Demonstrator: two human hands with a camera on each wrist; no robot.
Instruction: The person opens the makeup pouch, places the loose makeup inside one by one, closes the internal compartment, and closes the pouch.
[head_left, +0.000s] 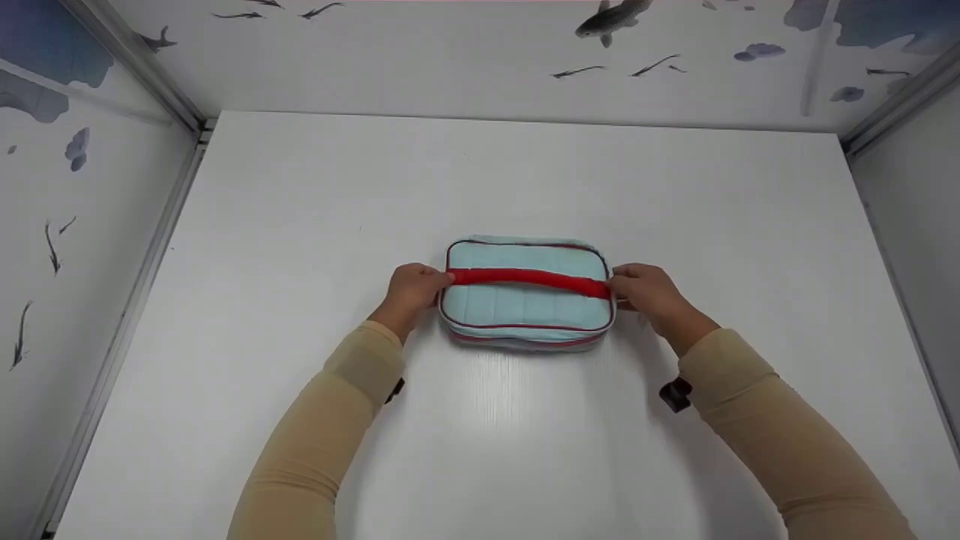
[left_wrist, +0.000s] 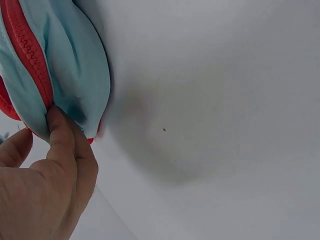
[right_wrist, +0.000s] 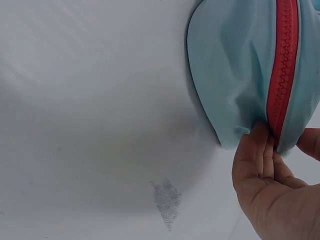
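Note:
A light blue zippered pouch with dark red piping lies on the white table, a red strap handle running across its top. At its left end my left hand pinches the edge, thumb on top by the strap and fingers below. My right hand pinches the opposite end in the same way. Close up in the left wrist view, the fingers press beside the red zipper. The right wrist view shows that hand's fingertips against the blue side fabric, next to the red zipper, which looks closed there.
The white table extends around the pouch. White panels with painted fish rise behind and at the left, and a plain wall stands at the right. A grey scuff mark shows on the tabletop in the right wrist view.

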